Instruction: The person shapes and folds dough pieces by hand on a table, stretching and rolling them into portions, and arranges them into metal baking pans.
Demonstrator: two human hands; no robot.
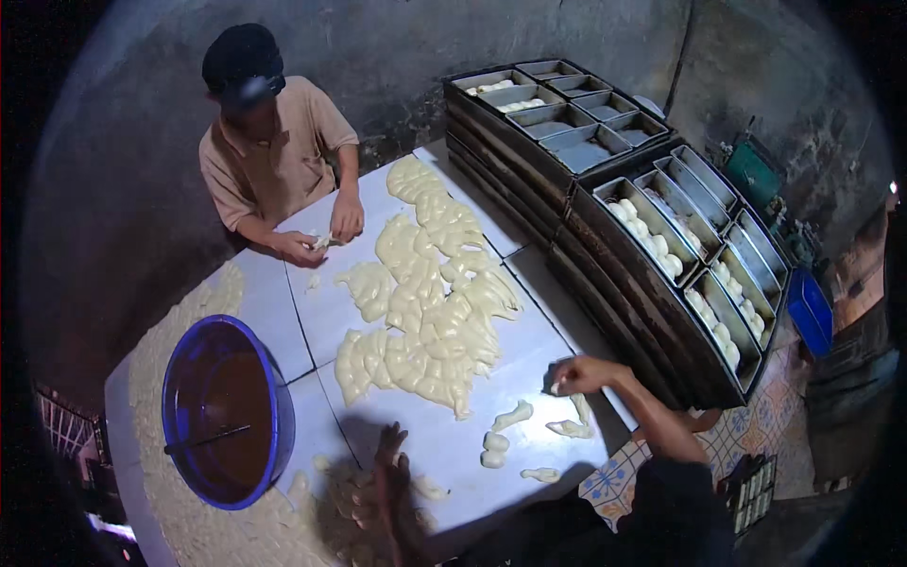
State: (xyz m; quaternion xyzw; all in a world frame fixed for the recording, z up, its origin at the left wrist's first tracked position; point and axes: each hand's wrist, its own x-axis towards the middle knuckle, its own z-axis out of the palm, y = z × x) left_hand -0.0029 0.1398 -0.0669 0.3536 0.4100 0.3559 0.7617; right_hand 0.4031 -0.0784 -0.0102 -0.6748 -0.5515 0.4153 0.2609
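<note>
- One dough strip [513,416]: toward the counter's [529,354] near edge, leftward of the right hand [588,374], the nearer; long axis roughly parallel to that edge.
- Its fingers: curled, grip indistinct.
- Left hand [390,472]: fingers parted.

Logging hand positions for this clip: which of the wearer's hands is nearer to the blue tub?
Left. The left hand is to the right of the blue tub, apart from it; the right hand is much farther right, near the stacked pans.

Wide fisheye view from the wearer's head, downward over nearby hands [588,374] and tabletop [534,354].
</note>
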